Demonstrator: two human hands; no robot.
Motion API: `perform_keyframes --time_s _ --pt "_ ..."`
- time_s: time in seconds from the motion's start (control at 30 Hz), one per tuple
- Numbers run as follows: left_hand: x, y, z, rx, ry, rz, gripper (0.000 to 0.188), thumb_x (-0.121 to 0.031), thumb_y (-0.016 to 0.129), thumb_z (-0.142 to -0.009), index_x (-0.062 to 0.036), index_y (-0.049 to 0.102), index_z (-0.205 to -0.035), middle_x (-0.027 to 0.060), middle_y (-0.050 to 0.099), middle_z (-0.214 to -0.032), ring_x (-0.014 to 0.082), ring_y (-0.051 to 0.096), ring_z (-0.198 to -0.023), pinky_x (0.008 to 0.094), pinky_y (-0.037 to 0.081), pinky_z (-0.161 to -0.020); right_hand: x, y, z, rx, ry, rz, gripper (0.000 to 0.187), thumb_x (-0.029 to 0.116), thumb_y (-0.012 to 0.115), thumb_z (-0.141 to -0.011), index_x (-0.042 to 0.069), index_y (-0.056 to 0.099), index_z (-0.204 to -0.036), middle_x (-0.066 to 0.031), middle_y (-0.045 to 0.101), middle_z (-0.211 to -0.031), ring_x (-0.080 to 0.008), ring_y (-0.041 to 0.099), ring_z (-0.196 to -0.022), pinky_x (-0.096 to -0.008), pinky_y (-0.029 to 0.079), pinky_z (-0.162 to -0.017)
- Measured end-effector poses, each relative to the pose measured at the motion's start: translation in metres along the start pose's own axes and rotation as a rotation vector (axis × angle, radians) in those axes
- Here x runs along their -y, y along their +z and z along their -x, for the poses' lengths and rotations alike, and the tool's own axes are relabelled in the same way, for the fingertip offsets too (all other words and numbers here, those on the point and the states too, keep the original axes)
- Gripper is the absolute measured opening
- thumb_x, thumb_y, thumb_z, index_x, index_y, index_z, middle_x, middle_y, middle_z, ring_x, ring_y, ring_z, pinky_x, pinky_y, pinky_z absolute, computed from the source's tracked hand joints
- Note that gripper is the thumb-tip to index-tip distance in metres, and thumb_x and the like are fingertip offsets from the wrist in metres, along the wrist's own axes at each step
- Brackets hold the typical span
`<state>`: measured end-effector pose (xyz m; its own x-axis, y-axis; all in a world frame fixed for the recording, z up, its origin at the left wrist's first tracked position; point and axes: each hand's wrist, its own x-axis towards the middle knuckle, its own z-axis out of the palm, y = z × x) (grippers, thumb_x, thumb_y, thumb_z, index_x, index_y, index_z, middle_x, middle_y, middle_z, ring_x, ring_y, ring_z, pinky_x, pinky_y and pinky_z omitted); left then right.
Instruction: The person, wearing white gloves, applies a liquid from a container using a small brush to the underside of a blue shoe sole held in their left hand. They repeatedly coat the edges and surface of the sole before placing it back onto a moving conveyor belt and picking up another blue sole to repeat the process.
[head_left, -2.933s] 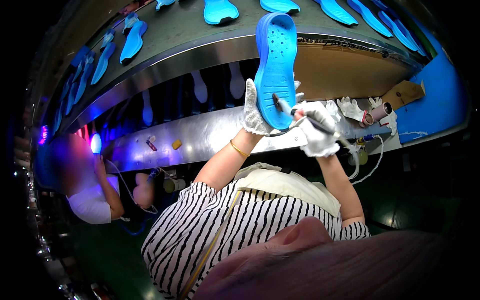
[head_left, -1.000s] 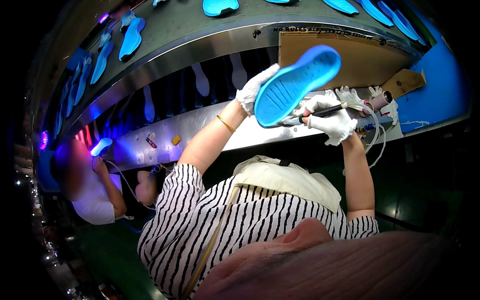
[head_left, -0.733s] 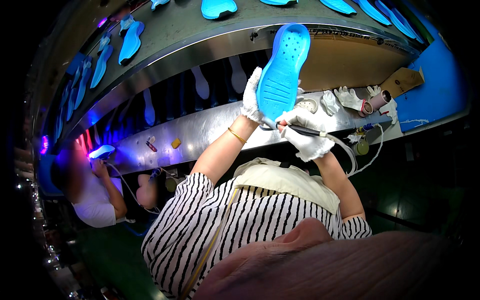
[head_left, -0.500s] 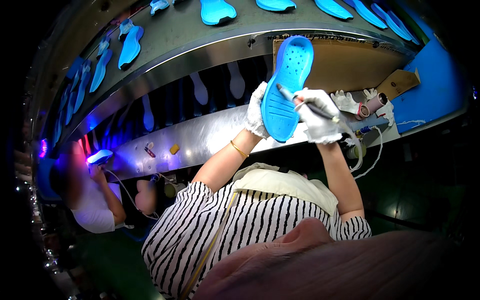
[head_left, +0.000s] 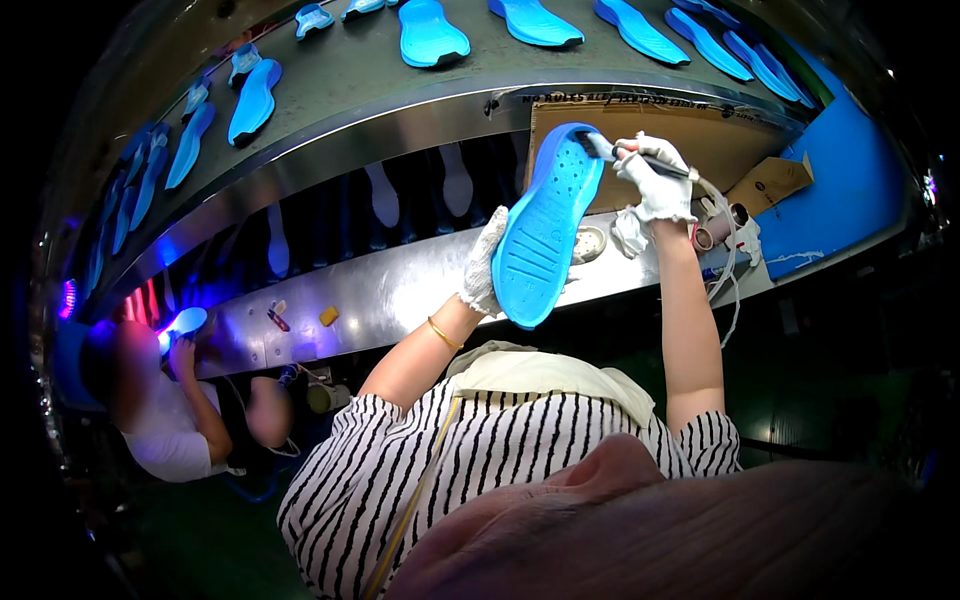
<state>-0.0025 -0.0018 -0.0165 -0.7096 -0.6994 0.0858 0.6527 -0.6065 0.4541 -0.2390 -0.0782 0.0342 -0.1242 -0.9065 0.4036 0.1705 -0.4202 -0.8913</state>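
A blue shoe sole (head_left: pixel 540 240) with small holes near its top and ribs lower down stands tilted in front of me. My left hand (head_left: pixel 486 265), in a white knit glove, grips it along its left edge, the fingers partly hidden behind it. In my gloved right hand (head_left: pixel 658 190) is a brush (head_left: pixel 600 147), its dark bristles at the upper right rim of the sole. A pale hose (head_left: pixel 722 205) runs from the brush handle down on the right. Behind the sole, a round pale dish (head_left: pixel 588 243) sits on the metal shelf (head_left: pixel 380 300).
Beyond the shelf, a dark conveyor belt (head_left: pixel 345 75) carries several blue soles. A cardboard sheet (head_left: pixel 650 150) leans behind my right hand, beside a blue panel (head_left: pixel 860 190). Brownish rolls (head_left: pixel 712 232) lie near the hose. A co-worker (head_left: pixel 175 425) sits at left, near a yellow block (head_left: pixel 329 317).
The sole has come lower and slightly left with my left hand. My right hand has moved up, taking the brush from the sole's middle to its upper rim. The dish has come into sight.
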Motion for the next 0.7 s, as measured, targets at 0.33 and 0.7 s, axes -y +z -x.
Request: perform_keyframes --time_s 0.33,0.7 --pt "-0.035 -0.009 0.024 -0.242 0.221 -0.101 0.062 -0.051 0.043 -0.096 -0.0038 0.042 -0.136 0.018 0.059 -0.119 0.0283 0.065 -0.098 0.041 0.056 -0.086 0.028 0.051 0.076 0.464 -0.314 0.222 0.025 -0.016 0.068 -0.07 0.001 0.063 -0.088 -0.01 0.065 -0.096 -0.0187 0.064 -0.087 -0.0295 0.052 -0.081" --pt "-0.107 0.03 0.04 -0.075 0.422 -0.268 0.083 -0.064 0.038 -0.091 0.0017 0.034 -0.141 0.0261 0.053 -0.127 0.0391 0.059 -0.109 0.0511 0.048 -0.096 0.069 0.055 0.072 0.49 -0.447 0.484 0.019 -0.009 0.072 -0.072 0.003 0.065 -0.085 -0.0114 0.068 -0.089 -0.0218 0.065 -0.084 -0.0308 0.051 -0.076"
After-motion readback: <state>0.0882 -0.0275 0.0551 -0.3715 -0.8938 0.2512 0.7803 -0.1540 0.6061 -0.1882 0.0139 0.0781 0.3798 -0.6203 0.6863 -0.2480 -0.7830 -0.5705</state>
